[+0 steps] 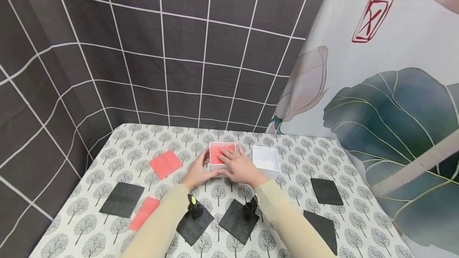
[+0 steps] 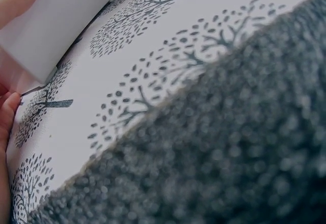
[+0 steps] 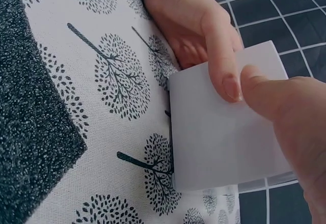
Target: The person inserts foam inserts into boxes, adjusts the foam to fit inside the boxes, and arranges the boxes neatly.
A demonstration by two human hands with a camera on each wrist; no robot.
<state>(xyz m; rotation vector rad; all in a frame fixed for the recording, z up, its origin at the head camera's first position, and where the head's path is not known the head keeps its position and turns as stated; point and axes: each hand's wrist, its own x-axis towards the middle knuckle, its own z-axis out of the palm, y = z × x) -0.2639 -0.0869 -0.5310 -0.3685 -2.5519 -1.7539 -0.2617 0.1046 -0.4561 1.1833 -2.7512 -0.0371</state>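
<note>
A small white box (image 1: 217, 167) stands on the table in the head view, a red felt-like square (image 1: 215, 151) lying inside its rim. My left hand (image 1: 198, 173) holds the box from the left, its thumb along the front wall. Over the box, my right hand (image 1: 241, 166) rests extended fingers on the red square. Both thumbs touch the front wall in the right wrist view, where the left hand (image 3: 196, 28) comes in from the top and the right thumb (image 3: 270, 94) from the right. The box's underside is hidden.
A second white box (image 1: 266, 158) stands just right of my right hand. Two more red squares (image 1: 166, 164) lie on the left. Several black felt-like squares (image 1: 122, 199) are spread along the near part and both sides of the tree-patterned tablecloth (image 1: 218, 191).
</note>
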